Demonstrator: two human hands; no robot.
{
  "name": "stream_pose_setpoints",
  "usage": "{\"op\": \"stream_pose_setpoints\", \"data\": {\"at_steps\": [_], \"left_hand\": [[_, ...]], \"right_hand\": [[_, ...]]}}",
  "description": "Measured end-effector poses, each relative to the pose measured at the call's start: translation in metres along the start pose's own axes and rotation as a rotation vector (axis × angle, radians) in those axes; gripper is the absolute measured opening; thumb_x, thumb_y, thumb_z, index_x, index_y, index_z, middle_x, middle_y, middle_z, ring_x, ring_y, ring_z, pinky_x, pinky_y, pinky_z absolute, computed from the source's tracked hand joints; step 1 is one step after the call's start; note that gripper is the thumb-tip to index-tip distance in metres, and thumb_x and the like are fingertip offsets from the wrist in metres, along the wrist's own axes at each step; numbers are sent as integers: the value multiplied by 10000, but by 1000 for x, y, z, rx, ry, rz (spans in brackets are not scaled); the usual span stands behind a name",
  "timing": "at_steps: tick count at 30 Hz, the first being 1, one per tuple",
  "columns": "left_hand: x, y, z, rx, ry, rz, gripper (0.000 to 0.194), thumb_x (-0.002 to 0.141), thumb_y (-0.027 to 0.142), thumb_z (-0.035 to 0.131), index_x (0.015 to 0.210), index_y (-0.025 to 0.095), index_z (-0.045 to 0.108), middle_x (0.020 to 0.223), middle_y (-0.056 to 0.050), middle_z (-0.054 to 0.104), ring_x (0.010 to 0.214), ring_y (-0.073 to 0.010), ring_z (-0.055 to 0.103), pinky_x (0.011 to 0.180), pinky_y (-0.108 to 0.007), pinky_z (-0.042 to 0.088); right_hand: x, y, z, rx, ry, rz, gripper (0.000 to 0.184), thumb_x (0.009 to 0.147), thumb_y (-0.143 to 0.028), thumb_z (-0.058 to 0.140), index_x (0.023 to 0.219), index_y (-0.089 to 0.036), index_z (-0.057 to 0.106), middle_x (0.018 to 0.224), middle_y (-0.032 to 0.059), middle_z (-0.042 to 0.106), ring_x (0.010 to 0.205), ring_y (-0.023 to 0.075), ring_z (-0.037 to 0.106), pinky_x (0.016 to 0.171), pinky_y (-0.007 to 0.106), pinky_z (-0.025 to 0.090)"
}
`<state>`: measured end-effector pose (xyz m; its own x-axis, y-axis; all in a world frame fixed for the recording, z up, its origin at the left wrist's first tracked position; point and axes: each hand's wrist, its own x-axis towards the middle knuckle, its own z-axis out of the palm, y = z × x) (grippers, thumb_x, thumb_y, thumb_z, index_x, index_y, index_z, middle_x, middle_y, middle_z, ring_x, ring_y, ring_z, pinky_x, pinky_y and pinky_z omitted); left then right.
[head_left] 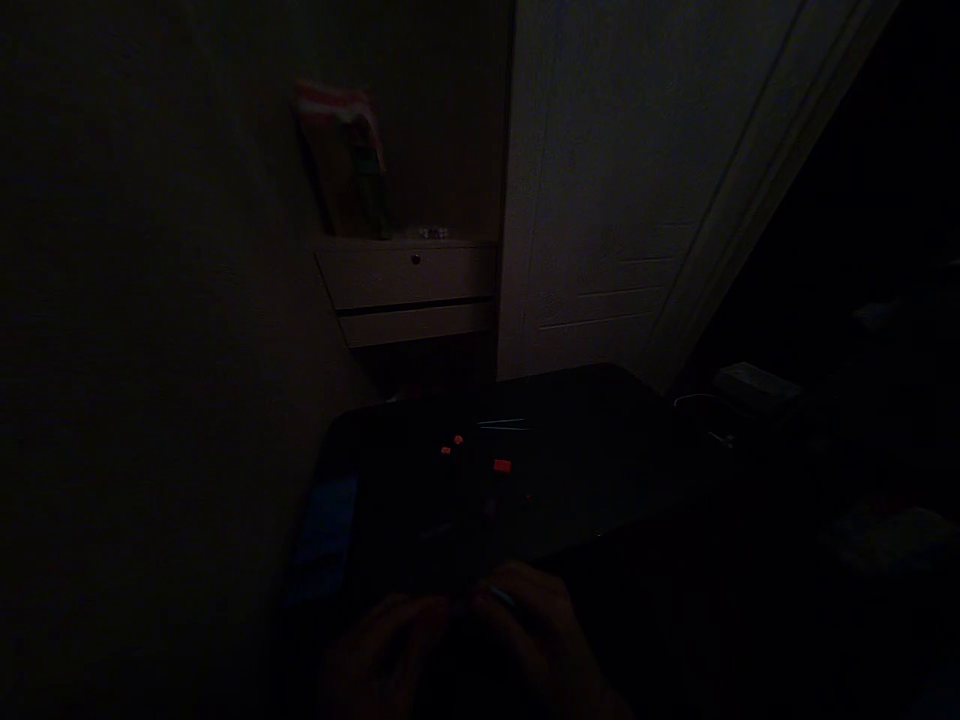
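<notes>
The scene is very dark. My left hand (386, 640) is at the near edge of the black table, its fingers closed in a pinch; what lies between them is too dark to make out. Close beside it, my right hand (544, 625) pinches a thin, pale rod-like piece (502, 597), its kind unclear. Beyond the hands, a red-orange block (502, 466) and two smaller orange pieces, one piece (458, 440) just behind the other piece (445, 451), lie on the tabletop. Farther back lie tweezers (502, 424). Some small dark items near the hands are barely visible.
A dim bluish flat panel (326, 535), perhaps a screen, lies at the table's left side. Behind the black table (600, 420) stand a drawer unit (416, 280) and a pale door (600, 180). A box-like object (757, 382) sits to the right, beyond the table.
</notes>
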<state>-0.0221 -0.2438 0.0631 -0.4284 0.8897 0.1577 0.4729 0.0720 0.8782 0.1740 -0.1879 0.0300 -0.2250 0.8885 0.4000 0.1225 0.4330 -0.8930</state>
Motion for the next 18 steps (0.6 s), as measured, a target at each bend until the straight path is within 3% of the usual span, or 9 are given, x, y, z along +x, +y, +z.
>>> {"op": "stream_pose_setpoints", "data": {"at_steps": [2,4,8,13,18], "left_hand": [[0,1,2,-12,7,-17,365,846,680,780,779,341,900,826,-21,883,743,-234,851,715,-237,695],[1,5,2,-58,-18,-30,348,840,668,791,807,340,903,844,-20,886,780,-241,854,756,-246,697],[1,15,-1,-123,-70,-7,330,801,625,849,920,323,912,992,-47,900,937,-284,862,877,-300,700],[-1,9,1,-131,-108,11,400,833,694,783,873,317,912,928,-43,897,876,-270,858,867,-290,696],[-1,1,5,-84,-63,-98,516,826,782,737,794,287,879,766,-28,862,701,-228,827,657,-219,660]], "right_hand": [[-6,6,0,-31,33,10,372,993,-610,759,1244,-352,852,1240,66,846,1114,288,823,950,321,689],[-6,7,2,-25,30,13,346,986,-618,762,1174,-350,872,1177,66,859,1068,286,829,900,311,697],[7,-6,4,12,35,-18,381,995,-659,722,1027,-319,891,1004,64,864,931,275,831,828,317,700],[17,-17,2,52,-47,-45,299,1001,-604,744,1034,-352,903,922,56,862,856,268,832,764,319,704],[17,-15,-2,78,-61,-5,317,1030,-576,726,1119,-327,902,1010,63,882,905,252,851,847,320,694]]}}
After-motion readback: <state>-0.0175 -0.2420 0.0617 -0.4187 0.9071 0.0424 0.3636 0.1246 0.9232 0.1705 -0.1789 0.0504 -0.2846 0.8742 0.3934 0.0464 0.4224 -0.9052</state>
